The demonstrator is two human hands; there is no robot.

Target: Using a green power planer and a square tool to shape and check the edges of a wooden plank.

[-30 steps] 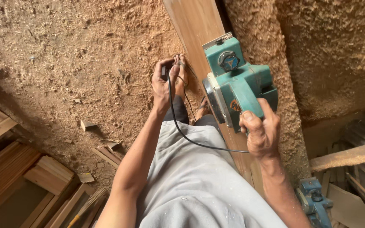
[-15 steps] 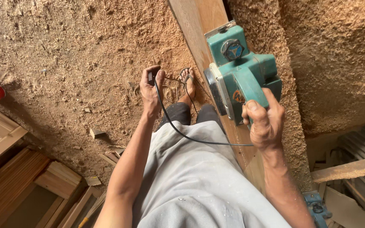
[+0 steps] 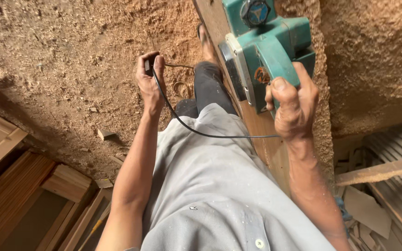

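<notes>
Head view: right grip around planer.

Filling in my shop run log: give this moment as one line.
right hand: grips teal planer | planer: on plank | left hand: holds black cord

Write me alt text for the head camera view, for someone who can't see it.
Seen from above, a person's right hand grips the handle of a teal electric planer resting on a long wooden board. The left hand holds the planer's black power cord out to the side, over a floor thick with sawdust. Stacked wooden panels lie at lower left.
</notes>
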